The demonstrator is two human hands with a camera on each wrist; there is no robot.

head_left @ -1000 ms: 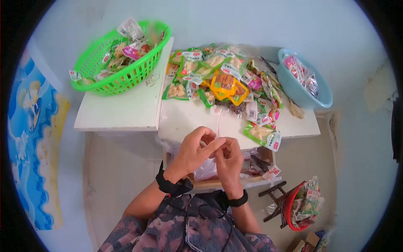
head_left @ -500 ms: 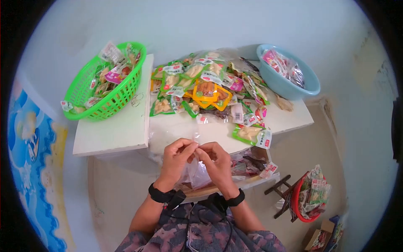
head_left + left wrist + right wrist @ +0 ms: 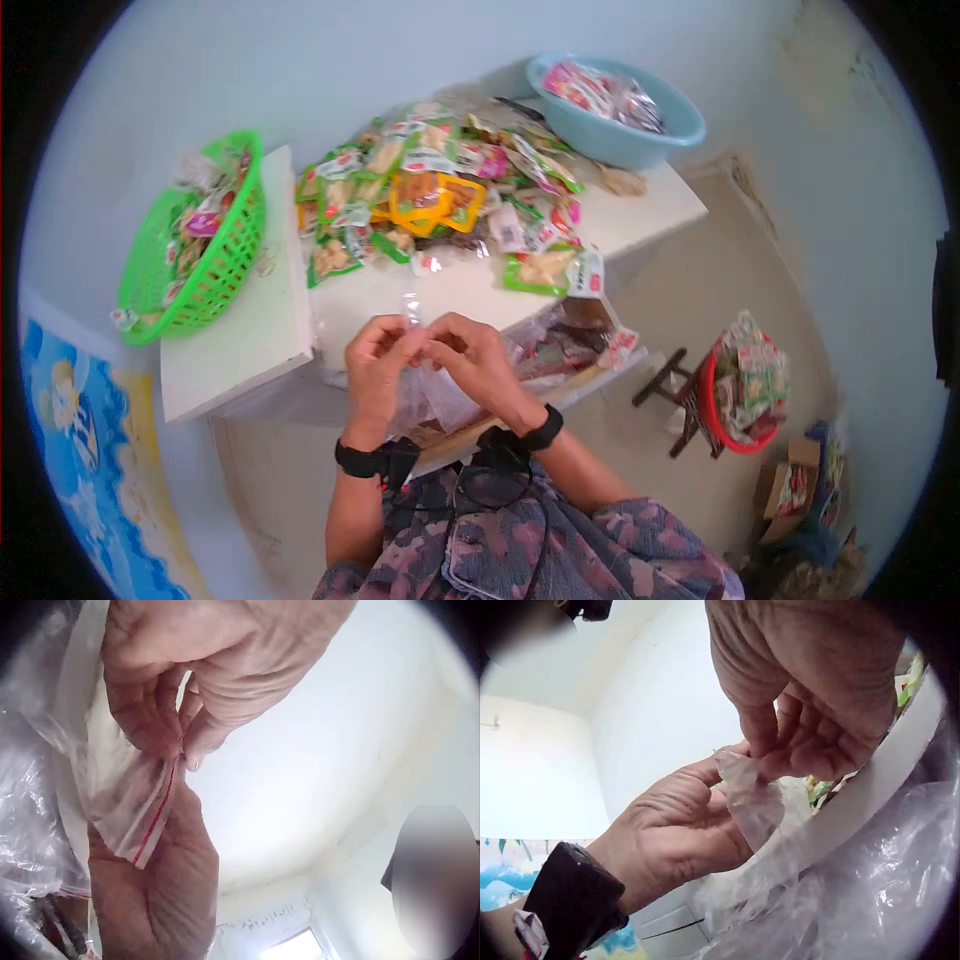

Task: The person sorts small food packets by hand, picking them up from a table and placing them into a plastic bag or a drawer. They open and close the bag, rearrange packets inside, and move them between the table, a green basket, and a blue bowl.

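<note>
Apparently, hands [image 3: 422, 368] pinch clear plastic [image 3: 139, 810] — fingertips partly hidden.

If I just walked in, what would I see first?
Probably the bright heap of packets on the white table. Then the green basket left of it and the red container low at the right. In front, a left hand and right hand pinch clear plastic.

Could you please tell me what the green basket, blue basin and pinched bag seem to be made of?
The green basket looks like moulded plastic, fairly glossy, with one even colour and a slotted wall. The blue basin also seems plastic, smooth, with a soft sheen and rounded rim. The bag looks like thin, clear plastic film, since skin shows through it.
</note>
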